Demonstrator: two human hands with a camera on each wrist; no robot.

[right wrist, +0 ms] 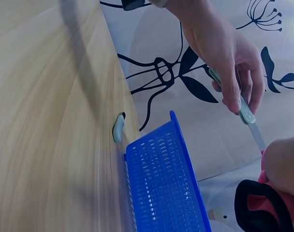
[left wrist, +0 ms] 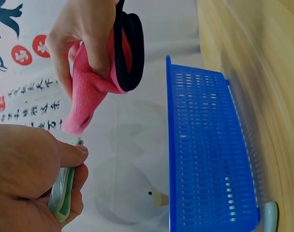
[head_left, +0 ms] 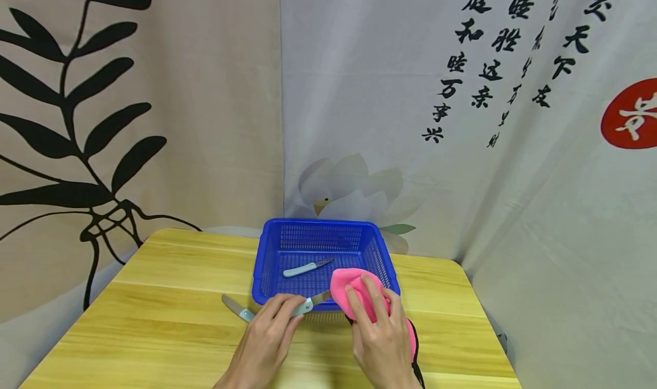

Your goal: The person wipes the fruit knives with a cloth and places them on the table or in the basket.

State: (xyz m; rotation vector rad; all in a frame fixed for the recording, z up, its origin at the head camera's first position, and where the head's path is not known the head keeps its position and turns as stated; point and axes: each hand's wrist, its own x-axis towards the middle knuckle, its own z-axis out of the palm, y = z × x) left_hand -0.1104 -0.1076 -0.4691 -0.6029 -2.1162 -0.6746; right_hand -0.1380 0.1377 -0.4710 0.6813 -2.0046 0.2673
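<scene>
My left hand (head_left: 267,335) grips a small knife (head_left: 303,307) by its light blue handle, the blade pointing right. My right hand (head_left: 382,335) pinches a pink cloth (head_left: 349,282) with black edging around the blade's end, so the knife tip is hidden in its folds. Part of the cloth hangs below the right hand, its black edge (left wrist: 133,50) showing in the left wrist view. Both hands are held over the near rim of a blue mesh basket (head_left: 318,222). Inside the basket lies a second light-blue-handled knife (head_left: 300,270).
Another knife (head_left: 234,306) of the same kind lies on the wooden table (head_left: 179,320), left of the basket and partly behind my left hand. Behind the table hangs a printed cloth backdrop (head_left: 220,92) with plant drawings and black writing.
</scene>
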